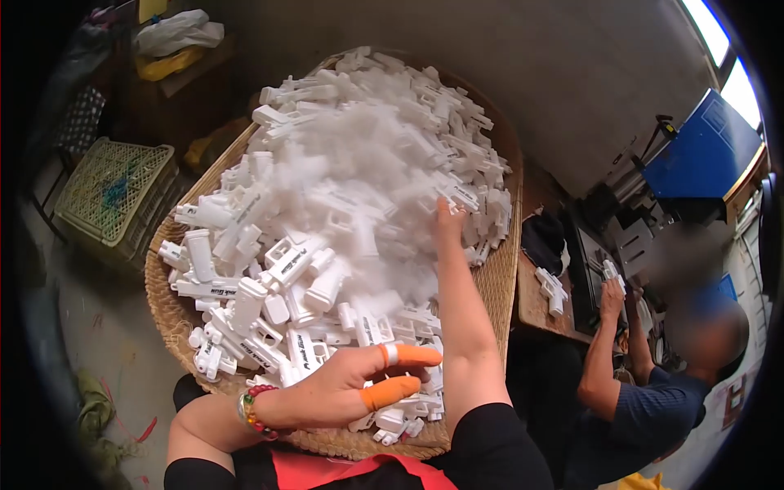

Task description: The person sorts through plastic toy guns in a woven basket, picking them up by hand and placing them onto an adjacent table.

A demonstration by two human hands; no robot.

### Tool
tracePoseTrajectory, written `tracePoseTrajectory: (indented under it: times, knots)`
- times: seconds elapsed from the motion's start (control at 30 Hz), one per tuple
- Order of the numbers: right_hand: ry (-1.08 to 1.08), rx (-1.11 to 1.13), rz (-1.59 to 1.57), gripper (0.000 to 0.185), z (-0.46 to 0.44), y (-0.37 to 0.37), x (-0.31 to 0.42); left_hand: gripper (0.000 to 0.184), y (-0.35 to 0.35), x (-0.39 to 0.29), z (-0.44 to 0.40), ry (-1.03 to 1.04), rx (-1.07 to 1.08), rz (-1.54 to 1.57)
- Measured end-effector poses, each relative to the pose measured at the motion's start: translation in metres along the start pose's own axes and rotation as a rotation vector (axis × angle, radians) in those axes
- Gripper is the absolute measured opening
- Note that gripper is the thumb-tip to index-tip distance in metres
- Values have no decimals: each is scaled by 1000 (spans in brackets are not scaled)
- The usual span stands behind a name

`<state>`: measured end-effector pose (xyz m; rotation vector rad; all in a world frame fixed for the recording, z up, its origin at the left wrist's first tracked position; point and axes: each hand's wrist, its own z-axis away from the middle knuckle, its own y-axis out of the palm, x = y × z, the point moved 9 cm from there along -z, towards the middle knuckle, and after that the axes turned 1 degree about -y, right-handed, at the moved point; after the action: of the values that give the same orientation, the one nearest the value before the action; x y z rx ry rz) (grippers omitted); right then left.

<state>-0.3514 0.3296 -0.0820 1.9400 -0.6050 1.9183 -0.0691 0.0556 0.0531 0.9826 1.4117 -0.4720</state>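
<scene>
A large heap of white plastic toy guns [306, 269], many with black lettering on the side, fills a wide woven basket [167, 314] in front of me. My right hand [449, 219] reaches to the far right part of the heap, its fingers closed on a white toy gun [459, 194]; the fingertips are partly hidden. Close to my body, my left hand [359, 384] hovers over the near edge of the heap. Orange covers sit on its thumb and forefinger, which are spread apart with nothing between them. The middle of the heap looks hazy.
At right, a co-worker [645, 408] holds a white toy gun [612, 273] at a bench beside a machine with a blue panel [698, 155]. Another toy gun [553, 291] lies on the bench. Plastic crates [114, 192] stand at left, with plastic bags [180, 37] behind.
</scene>
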Motion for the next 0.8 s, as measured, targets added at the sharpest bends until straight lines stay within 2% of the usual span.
tracePoseTrajectory:
  times: [0.07, 0.13, 0.2, 0.23, 0.3, 0.33, 0.4, 0.43, 0.5, 0.57, 0.6, 0.63, 0.67, 0.7, 0.73, 0.77, 0.8]
  knots:
    - [-43, -173, -94, 63, 39, -9, 22, 36, 0, -2, -2, 21, 1, -50]
    - [-12, -17, -116, 54, 65, -17, 16, 37, 1, -4, -2, 32, -17, -99]
    - [14, 155, -257, 46, 105, -33, 32, 37, -7, -10, -2, 176, -116, -334]
    - [57, 247, -357, 42, 143, -39, 59, 43, -11, -16, 0, 222, -192, -525]
    - [-10, 257, -353, 36, 205, -59, 98, 53, -13, -29, 11, 444, -474, -1039]
    - [-6, 273, -340, 36, 232, -64, 110, 63, -13, -29, 12, 461, -540, -1195]
    - [22, 348, -321, 33, 279, -70, 124, 68, -5, -38, 15, 531, -560, -1285]
    - [46, 391, -329, 33, 302, -68, 129, 64, 3, -46, 17, 547, -576, -1343]
    - [57, 469, -321, 42, 342, -63, 139, 60, 14, -37, 17, 665, -499, -1438]
    - [-6, 609, -394, 48, 369, -58, 161, 55, 16, -38, 20, 687, -518, -1344]
    - [-7, 605, -448, 43, 372, -60, 168, 53, 17, -42, 23, 772, -464, -1236]
    - [-40, 511, -384, 38, 363, -72, 164, 52, 19, -45, 26, 852, -410, -1126]
    - [-71, 417, -322, 34, 350, -84, 156, 52, 1, -30, 19, 637, -342, -502]
    - [-105, 288, -195, 31, 340, -92, 149, 53, -1, -27, 16, 491, -277, -258]
    - [-96, 295, -175, 32, 335, -90, 146, 55, 0, -22, 15, 338, -212, -19]
    - [-86, 303, -155, 33, 333, -88, 144, 54, -3, -10, 11, 299, -174, 161]
    - [-49, 327, -249, 34, 337, -82, 144, 54, -3, -10, 12, 294, -174, 159]
